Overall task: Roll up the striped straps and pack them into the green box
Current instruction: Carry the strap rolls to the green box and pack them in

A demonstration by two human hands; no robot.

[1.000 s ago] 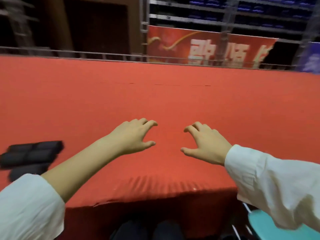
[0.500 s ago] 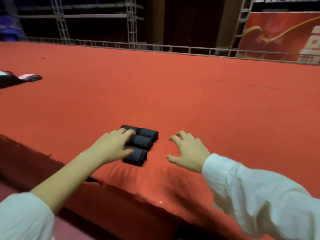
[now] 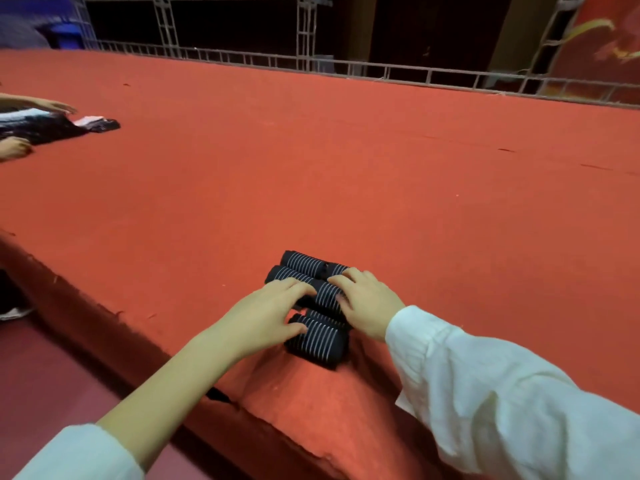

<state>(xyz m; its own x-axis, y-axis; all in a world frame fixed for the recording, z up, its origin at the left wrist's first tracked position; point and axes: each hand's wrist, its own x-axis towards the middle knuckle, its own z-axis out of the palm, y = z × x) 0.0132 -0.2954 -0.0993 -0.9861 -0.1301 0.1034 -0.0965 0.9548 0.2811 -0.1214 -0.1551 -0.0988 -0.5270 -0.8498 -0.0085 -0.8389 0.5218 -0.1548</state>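
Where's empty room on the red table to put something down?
Free: red cloth from the rolled straps to the railing, and right of the right hand. Crowded: near edge, where it and the left hand touch the straps; far left, the dark pile.

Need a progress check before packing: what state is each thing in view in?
striped straps: rolled, clustered on the red surface, unboxed.
left hand: fingers laid over the rolls.
right hand: fingers bent over the rolls, grip unclear.
dark fabric: lying flat far left, another person's hand beside it.
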